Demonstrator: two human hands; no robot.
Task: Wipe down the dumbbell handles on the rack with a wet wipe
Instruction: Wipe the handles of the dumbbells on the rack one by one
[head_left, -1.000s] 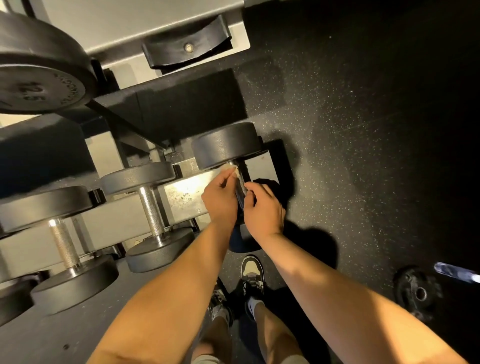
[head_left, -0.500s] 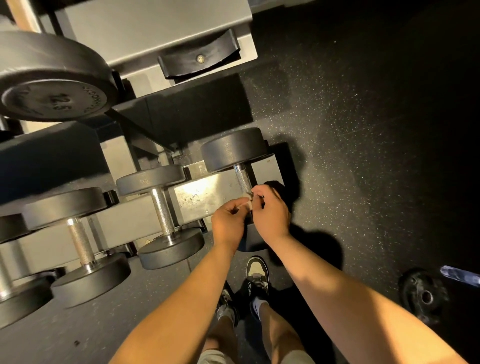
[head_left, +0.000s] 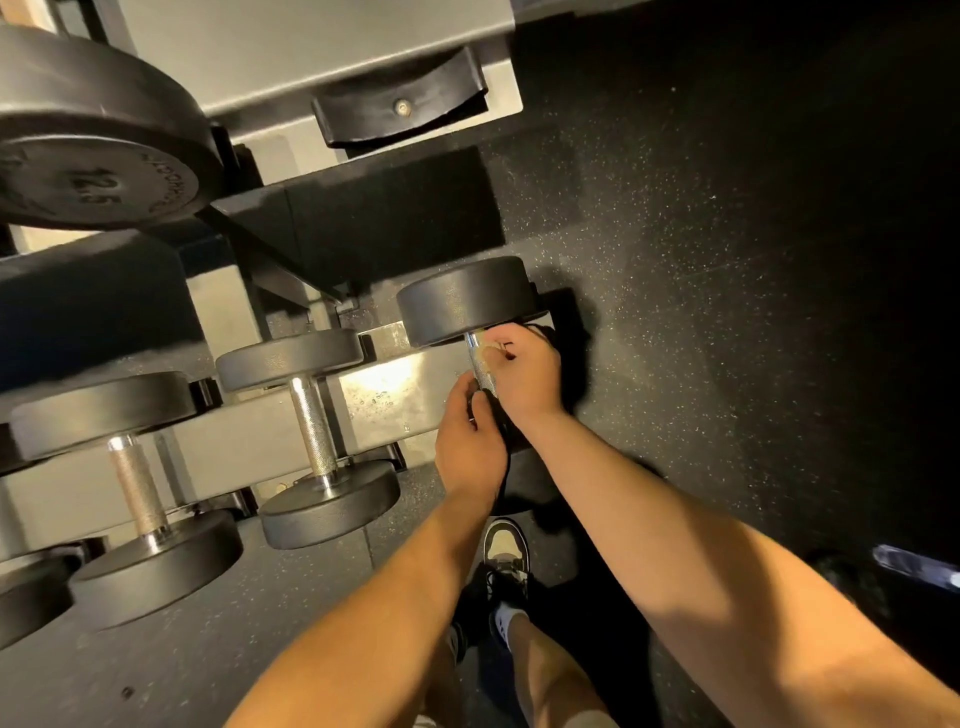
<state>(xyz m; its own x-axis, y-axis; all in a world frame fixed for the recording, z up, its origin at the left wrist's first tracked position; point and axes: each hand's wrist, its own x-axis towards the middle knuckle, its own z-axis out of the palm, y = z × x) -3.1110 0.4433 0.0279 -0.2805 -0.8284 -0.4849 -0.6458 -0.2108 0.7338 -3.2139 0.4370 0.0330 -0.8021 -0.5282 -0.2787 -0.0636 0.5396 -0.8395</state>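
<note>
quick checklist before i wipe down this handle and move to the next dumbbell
1. Right hand grips the handle near the far head: ok.
2. Left hand at the handle's lower end, grip hidden: cannot tell.
3. Wet wipe under the right hand: cannot tell.
4. Near head seated on the rack, mostly hidden: cannot tell.
5. Next dumbbell's handle bare and unobstructed: ok.

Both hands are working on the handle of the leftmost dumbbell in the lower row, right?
Not quite. The head view shows the left hand and right hand on the handle of the rightmost dumbbell in the lower row, not the leftmost.
</note>
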